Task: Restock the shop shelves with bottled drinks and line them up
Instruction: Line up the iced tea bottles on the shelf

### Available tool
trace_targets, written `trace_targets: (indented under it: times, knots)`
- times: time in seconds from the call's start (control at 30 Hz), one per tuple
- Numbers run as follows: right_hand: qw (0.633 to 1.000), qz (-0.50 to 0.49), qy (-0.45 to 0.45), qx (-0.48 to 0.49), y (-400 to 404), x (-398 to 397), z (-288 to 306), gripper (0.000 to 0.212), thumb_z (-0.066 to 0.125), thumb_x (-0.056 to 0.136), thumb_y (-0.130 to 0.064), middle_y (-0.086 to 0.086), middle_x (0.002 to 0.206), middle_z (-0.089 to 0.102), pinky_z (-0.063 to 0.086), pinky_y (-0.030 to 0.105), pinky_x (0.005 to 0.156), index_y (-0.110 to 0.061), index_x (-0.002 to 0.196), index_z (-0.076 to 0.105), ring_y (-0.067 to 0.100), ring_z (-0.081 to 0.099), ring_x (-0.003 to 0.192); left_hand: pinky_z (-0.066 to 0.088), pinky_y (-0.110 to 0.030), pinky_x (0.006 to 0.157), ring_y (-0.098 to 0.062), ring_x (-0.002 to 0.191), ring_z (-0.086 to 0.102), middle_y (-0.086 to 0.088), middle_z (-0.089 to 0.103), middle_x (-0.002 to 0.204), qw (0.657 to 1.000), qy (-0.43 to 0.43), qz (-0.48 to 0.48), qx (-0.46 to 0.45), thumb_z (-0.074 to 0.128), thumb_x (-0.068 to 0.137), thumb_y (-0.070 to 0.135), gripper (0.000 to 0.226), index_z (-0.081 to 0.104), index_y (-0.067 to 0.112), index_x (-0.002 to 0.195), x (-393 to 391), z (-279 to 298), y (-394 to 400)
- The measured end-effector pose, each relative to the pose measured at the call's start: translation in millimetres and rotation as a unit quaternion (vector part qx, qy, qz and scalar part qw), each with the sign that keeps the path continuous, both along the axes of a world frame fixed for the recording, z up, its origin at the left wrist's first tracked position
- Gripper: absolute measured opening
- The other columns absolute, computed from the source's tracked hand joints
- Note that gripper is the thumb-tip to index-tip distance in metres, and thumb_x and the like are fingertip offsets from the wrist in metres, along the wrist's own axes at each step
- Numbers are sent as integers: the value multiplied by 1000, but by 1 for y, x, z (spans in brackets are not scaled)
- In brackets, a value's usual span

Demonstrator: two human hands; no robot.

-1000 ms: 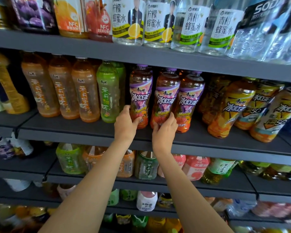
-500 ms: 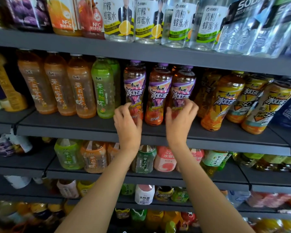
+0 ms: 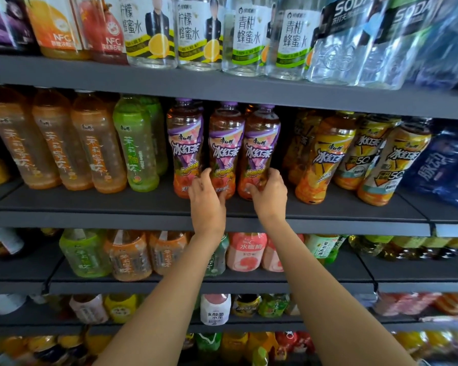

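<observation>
Three purple-labelled iced-tea bottles with purple caps stand upright side by side on the dark grey shelf [image 3: 143,204]: left bottle [image 3: 184,143], middle bottle [image 3: 225,146], right bottle [image 3: 261,146]. Your left hand [image 3: 208,199] wraps the base of the middle bottle, fingers curled round it between the left and middle bottles. Your right hand [image 3: 270,194] grips the base of the right bottle, fingers curled on it. Left of them: green-labelled tea bottles [image 3: 139,146], then orange-labelled tea bottles [image 3: 98,146]. Right of them: yellow-labelled iced-tea bottles [image 3: 325,159]. Above: clear honey-water bottles [image 3: 198,33].
</observation>
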State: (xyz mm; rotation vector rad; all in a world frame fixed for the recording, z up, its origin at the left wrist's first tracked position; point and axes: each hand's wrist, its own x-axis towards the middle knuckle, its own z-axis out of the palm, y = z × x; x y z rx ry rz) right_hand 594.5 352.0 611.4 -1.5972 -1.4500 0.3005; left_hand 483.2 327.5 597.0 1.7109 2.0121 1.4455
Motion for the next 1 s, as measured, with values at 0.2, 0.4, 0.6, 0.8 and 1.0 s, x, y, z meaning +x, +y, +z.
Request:
trace_targets:
  times: [0.2,0.4,0.6,0.8,1.0]
  knots:
    - [1000,1,-1,-6,-2,0,3,51,66,85,-17,10,125,52,42,32,91,-4,128,42,25,52,115,35,-31,100,-25,127,33,-12,40,135,1000,9,5,4,57,89,13,57,30,12,140,3,-2,0]
    - [998,48,-35,-30,-5,10,5,59,68,83,-18,11,129,50,43,35,93,-5,132,37,27,51,117,33,-34,101,-28,128,32,-15,41,134,1000,11,5,7,57,89,12,56,31,11,139,4,-3,-1]
    - [989,125,24,-74,-4,29,7,81,73,79,-25,13,135,49,40,31,100,-5,142,25,27,48,124,40,-40,100,-30,120,41,-17,45,127,996,-12,46,75,62,85,10,49,42,7,129,16,3,-8]
    - [984,170,20,-58,6,32,17,43,65,85,-17,15,114,62,43,28,79,-1,120,46,31,58,106,38,-38,99,-23,115,42,-9,50,120,994,-37,-15,104,69,78,35,61,44,9,127,46,25,-2]
    - [951,309,-32,-3,-9,46,6,35,67,81,-11,11,102,64,39,21,71,1,111,55,24,60,94,38,-19,83,-21,105,56,-9,60,109,993,-56,28,98,76,71,39,59,55,5,114,51,27,-11]
